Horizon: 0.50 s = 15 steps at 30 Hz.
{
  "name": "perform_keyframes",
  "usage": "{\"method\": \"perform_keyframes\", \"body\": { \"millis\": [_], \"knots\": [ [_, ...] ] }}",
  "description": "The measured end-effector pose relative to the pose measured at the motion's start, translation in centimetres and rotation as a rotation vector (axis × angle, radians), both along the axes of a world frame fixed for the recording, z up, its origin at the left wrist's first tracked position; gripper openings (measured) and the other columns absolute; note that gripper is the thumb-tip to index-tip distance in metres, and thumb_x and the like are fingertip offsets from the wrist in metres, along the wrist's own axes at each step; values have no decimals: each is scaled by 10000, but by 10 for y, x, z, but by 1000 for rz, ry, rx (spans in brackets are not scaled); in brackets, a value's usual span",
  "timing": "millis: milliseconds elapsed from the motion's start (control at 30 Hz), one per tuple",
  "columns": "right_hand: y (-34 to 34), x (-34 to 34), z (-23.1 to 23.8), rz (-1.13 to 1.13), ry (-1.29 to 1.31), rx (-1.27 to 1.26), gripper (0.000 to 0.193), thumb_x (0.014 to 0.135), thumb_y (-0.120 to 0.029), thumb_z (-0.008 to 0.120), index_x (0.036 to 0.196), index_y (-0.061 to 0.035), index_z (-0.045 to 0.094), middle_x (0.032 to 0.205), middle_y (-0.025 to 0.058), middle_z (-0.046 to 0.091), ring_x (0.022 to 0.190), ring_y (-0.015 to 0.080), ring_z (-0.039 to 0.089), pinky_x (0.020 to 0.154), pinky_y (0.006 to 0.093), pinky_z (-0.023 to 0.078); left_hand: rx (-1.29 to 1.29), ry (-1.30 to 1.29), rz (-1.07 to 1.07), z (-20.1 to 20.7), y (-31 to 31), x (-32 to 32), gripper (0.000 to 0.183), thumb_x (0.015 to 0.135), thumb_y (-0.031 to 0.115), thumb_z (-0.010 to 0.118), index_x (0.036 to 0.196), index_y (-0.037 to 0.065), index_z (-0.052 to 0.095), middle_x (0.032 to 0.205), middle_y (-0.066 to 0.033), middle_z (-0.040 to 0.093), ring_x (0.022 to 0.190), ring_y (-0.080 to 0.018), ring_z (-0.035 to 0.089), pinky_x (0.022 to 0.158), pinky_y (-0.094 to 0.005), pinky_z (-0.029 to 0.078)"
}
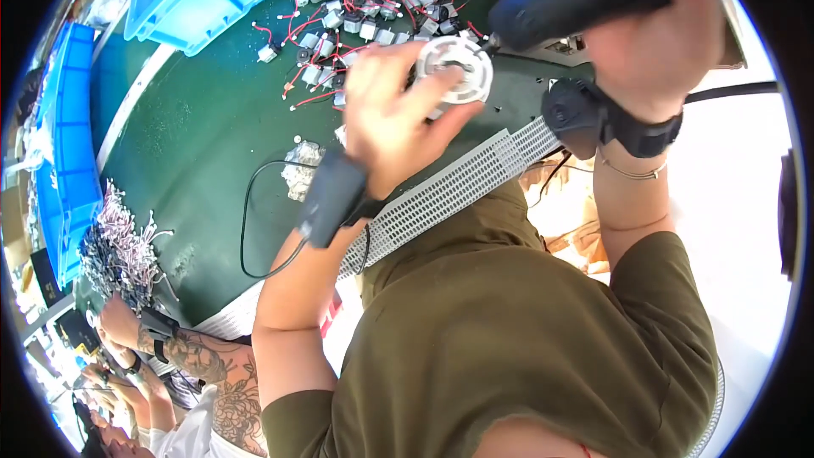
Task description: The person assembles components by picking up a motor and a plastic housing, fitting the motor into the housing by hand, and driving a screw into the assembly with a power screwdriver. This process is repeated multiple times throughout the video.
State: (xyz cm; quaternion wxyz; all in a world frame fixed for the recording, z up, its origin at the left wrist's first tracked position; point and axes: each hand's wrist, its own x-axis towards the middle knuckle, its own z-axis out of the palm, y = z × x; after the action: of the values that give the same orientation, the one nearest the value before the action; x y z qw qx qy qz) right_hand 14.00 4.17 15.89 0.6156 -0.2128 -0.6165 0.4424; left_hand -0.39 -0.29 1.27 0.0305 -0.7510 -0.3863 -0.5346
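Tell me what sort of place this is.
Probably an assembly workshop: small grey parts with red wires lie heaped on a green worktop, blue bins stand nearby, and the right hand holds a black driver-like tool.

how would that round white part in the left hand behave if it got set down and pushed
The round white part is probably stiff, since its rim looks evenly circular in the left hand. The slots around it suggest it may be fairly light for its size. Given that round outline, it could roll if stood on edge.
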Motion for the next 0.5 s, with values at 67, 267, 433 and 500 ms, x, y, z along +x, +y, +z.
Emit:
{"method": "perform_keyframes", "body": {
  "millis": [67,267,433,500],
  "knots": [
    [11,9,7,-83,27,93,491,825,-212,576,1163,98,401,676,72,563,581,185,564,584,286,488,16,63,209,32,-14,-20,364,587,172,817,890,72,642,1010,-138,601,877,-284,570,768,-384,451],
    [48,13,-20,211,-32,-34,212,805,-136,653,922,12,556,711,46,584,629,118,557,589,237,461,-416,78,945,33,-35,-230,294,799,273,681,981,44,652,954,-120,661,870,-230,618,787,-322,461],
    [49,12,-27,-58,-261,17,167,804,-122,665,877,-9,566,715,35,584,652,106,558,608,230,457,-615,380,1021,6,-48,-293,375,807,318,656,1062,46,620,952,-167,646,848,-314,612,768,-380,475],
    [51,11,-28,-49,-241,31,174,807,-125,664,884,-7,562,714,34,583,660,106,560,617,231,459,-38,463,1033,24,-33,-242,337,821,285,649,1066,56,620,920,-148,650,864,-333,602,795,-407,468]
  ]
}}
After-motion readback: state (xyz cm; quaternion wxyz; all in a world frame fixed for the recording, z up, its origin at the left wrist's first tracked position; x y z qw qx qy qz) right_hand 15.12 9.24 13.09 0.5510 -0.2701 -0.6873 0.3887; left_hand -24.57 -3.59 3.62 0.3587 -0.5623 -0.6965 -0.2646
